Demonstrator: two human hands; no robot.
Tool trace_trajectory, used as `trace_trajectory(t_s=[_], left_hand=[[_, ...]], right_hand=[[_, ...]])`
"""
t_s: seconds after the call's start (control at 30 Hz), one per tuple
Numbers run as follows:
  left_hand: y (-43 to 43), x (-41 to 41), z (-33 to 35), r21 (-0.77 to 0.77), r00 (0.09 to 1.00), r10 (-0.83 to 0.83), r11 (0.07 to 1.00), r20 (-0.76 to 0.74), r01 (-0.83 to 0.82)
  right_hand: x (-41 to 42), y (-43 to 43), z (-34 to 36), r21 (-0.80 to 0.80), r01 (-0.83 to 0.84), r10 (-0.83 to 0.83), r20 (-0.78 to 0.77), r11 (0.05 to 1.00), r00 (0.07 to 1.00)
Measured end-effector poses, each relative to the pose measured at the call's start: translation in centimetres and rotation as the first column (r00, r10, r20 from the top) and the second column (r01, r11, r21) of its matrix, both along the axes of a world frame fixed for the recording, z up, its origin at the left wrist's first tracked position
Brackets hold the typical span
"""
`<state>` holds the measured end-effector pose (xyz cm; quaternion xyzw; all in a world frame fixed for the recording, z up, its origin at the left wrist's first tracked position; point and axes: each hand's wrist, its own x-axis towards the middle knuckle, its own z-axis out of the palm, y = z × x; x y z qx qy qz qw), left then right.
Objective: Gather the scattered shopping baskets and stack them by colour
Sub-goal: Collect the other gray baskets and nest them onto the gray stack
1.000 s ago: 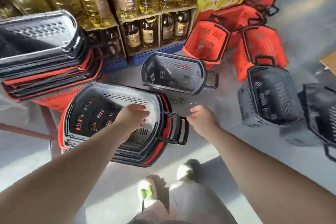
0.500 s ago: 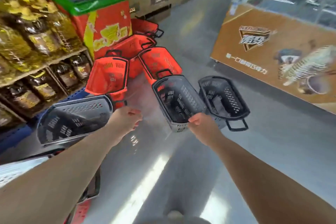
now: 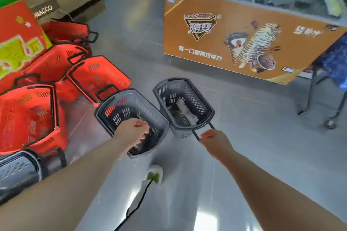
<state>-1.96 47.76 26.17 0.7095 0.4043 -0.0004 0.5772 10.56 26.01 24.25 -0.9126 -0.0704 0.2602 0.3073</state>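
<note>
The right grip [image 3: 212, 139] curls round the handle [image 3: 196, 135] of the far grey basket [image 3: 185, 99]. The left grip [image 3: 134, 132] (fingers curled) hangs over the near grey basket [image 3: 120, 110], and I cannot tell if it holds anything.

Left grey basket [image 3: 120, 112] and right grey basket [image 3: 195, 103]: slotted plastic, tops open, just beside each other on the floor. Third grey basket [image 3: 16, 172]: lower left, blurred. Red baskets [image 3: 97, 78]: four, black-handled, tipped over, heaped at left.
</note>
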Motion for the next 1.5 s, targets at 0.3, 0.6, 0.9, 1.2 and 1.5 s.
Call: trace_trajectory(t_s=[0.3,0.6,0.9,1.2,1.5], left_hand=[[9.2,20.1,-5.2,-0.123,0.98,-0.165,0.981,-0.113,0.151],[8.9,31.6,-16.2,-0.188,0.958,-0.13,0.979,-0.254,0.083],[7.8,35.1,-31.9,-0.18,0.926,-0.092,0.983,-0.365,0.027],[6.9,37.0,-38.0,-0.136,0.894,-0.103,0.99,-0.437,0.047],[2.5,38.2,-40.1,-0.374,0.681,-0.253,0.927,-0.687,-0.032]], right_hand=[[14.6,5.6,-5.1,-0.087,0.235,-0.249,-0.238,0.968,0.939],[23.7,6.7,-17.0,-0.098,0.495,-0.483,-0.444,0.863,0.754],[28.3,6.5,-34.8,-0.299,0.622,-0.645,-0.614,0.724,0.455],[31.1,5.5,-40.5,-0.121,0.849,-0.612,-0.745,0.514,0.265],[37.2,-1.0,-40.1,-0.13,0.863,-0.772,-0.525,0.488,0.358]])
